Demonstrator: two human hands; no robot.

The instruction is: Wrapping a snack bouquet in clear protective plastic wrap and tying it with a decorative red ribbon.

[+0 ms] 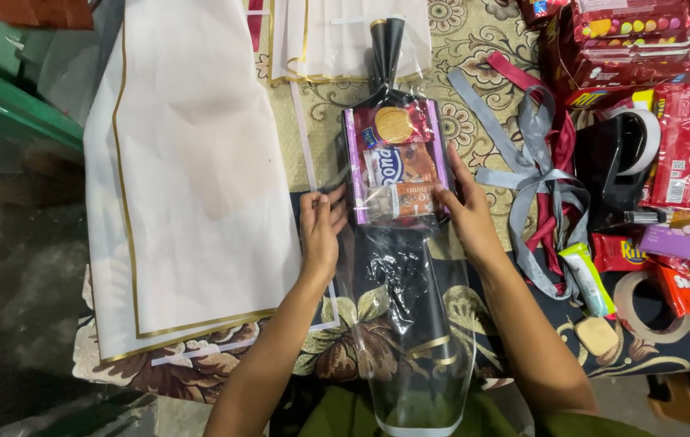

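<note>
A clear cellophane bag with black and gold trim lies lengthwise on the patterned table cover. Inside it, a stack of snack packets sits: a red biscuit pack, an orange one and a smaller orange one, on a purple-edged backing. My left hand pinches the bag's left edge beside the packets. My right hand presses against the right edge of the packets through the film. The bag's black top points away from me.
A large white sheet with gold border lies left. Grey and red ribbons lie right of the bag. A black tape dispenser, tape roll and several red and purple snack packets crowd the right side.
</note>
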